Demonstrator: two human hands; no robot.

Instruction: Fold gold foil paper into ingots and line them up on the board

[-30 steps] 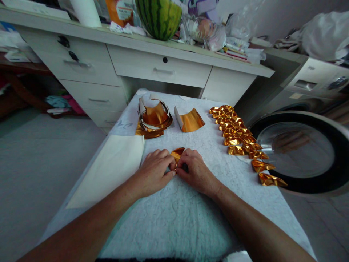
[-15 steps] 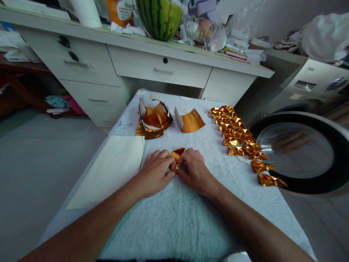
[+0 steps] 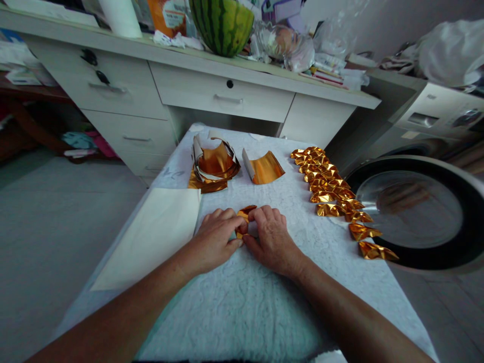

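Note:
A small piece of gold foil paper (image 3: 244, 214) is pinched between my two hands near the middle of the cloth-covered table (image 3: 242, 312). My left hand (image 3: 217, 234) grips its left side, thumb and fingers pressed together. On the other side my right hand (image 3: 270, 234) is closed on the same piece, its fingers hiding part of the fold. Beyond them lie a curled gold sheet (image 3: 266, 167) and a stack of curled gold sheets (image 3: 215, 161) with pale backs. Folded gold foil pieces (image 3: 327, 181) run in overlapping rows down the right side.
A cream paper sheet (image 3: 151, 237) lies left of my hands. Behind the table stands a white desk (image 3: 227, 101) with drawers, bearing a cut watermelon (image 3: 223, 25) and plastic bags. A washing machine's open round door (image 3: 416, 209) reaches close to the table's right edge.
My fingers have shifted slightly on the gold foil paper, the right thumb now nearer the left one. Everything else lies as it did.

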